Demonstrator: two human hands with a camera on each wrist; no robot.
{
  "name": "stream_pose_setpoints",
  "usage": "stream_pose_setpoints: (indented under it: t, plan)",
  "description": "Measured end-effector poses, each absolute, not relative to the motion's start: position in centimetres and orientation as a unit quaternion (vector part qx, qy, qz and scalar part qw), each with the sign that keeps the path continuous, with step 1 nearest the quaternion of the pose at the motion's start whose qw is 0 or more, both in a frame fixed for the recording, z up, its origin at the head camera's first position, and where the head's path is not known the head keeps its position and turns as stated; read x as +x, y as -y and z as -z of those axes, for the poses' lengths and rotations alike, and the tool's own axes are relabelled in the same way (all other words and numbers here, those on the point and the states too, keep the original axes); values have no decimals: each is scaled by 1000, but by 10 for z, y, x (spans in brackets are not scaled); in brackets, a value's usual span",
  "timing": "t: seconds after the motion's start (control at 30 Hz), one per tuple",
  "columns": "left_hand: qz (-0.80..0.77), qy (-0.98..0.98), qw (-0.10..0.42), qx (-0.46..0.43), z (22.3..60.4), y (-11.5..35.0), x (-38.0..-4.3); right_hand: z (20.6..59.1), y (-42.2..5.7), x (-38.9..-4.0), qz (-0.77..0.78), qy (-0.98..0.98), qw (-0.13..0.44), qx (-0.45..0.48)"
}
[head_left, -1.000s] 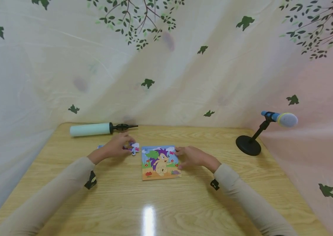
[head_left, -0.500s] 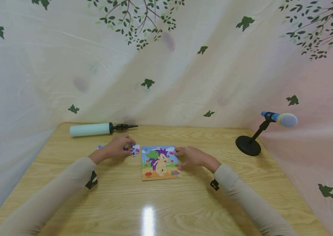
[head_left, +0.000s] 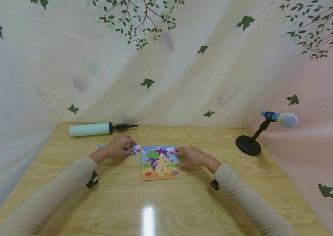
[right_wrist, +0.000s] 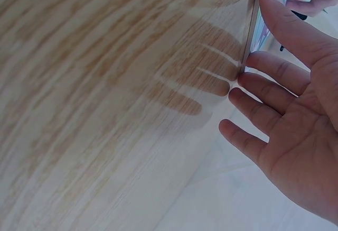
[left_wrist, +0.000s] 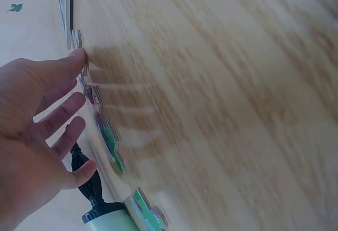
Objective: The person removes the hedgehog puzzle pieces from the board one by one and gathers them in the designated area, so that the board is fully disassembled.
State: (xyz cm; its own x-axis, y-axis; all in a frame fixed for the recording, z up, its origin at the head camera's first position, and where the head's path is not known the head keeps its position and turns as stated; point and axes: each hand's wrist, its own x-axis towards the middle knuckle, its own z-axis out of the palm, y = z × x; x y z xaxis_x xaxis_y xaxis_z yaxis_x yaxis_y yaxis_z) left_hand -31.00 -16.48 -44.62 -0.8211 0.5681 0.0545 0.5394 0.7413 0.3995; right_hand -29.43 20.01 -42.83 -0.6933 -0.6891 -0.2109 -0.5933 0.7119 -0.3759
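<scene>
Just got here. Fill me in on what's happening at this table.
A person's left hand touches loose jigsaw pieces just left of a hedgehog picture board. The right hand touches the board's right edge. A balloon pump lies farther back, and a microphone on a black stand is off to the right.

No readable text, labels, numbers or signs.

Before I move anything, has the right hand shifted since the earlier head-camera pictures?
No, not visibly: in the head view, the right hand stays at the hedgehog puzzle, in the same spot relative to the microphone stand.
</scene>
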Motion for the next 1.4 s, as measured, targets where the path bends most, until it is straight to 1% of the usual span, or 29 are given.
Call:
stream_pose_setpoints:
  t: [0.4, 0.63, 0.7, 0.8, 1.07, 1.27, 1.4]
  plan:
    - [-206, -933, 18, 294, 450, 167, -310, 428, -199, -294, 142, -910, 171, -350]
    - [-227, -924, -26, 308, 447, 163, -309, 425, -199, -293, 144, -909, 173, -352]
    - [-235, -920, -28, 312, 444, 160, -308, 424, -199, -292, 145, -908, 172, -353]
    - [-236, -918, -21, 317, 442, 153, -304, 424, -199, -292, 147, -908, 174, -351]
    - [-245, -906, 23, 345, 440, 127, -289, 424, -198, -291, 154, -908, 178, -347]
    - [-218, -912, 49, 343, 443, 112, -280, 423, -198, -291, 155, -908, 177, -346]
    - [-203, -916, 58, 341, 444, 109, -276, 423, -198, -291, 158, -907, 179, -348]
